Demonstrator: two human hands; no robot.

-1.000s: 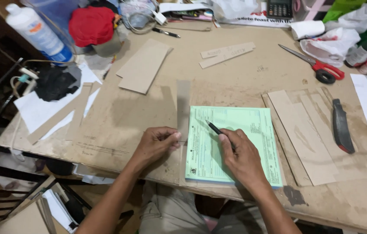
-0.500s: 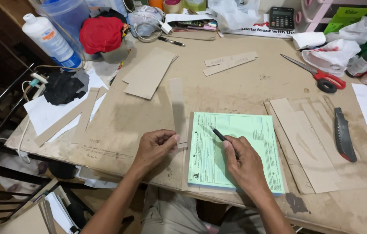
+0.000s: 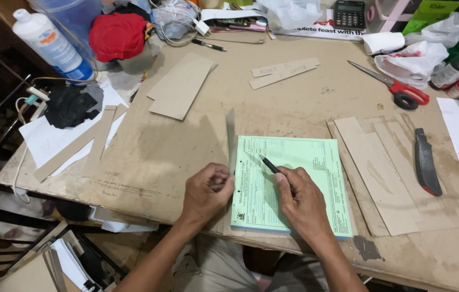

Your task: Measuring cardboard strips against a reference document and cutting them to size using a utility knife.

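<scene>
Worn desk (image 3: pixel 294 103): 1 green form pad (image 3: pixel 289 184), right hand (image 3: pixel 302 203) pinching 1 pen (image 3: pixel 269 164), left hand (image 3: pixel 208 189) pinching 1 cardboard strip (image 3: pixel 230 135).

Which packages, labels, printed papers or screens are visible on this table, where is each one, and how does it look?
Green form pad: front edge, under the right hand; pale green, rectangular, dark print.
White bottle: far left corner; white with blue and orange label.
Calculator: far edge; dark, small grey screen.
Green package: far right corner; bright green, flat.
White printed sheet: far edge below the calculator; bold dark lettering.
</scene>
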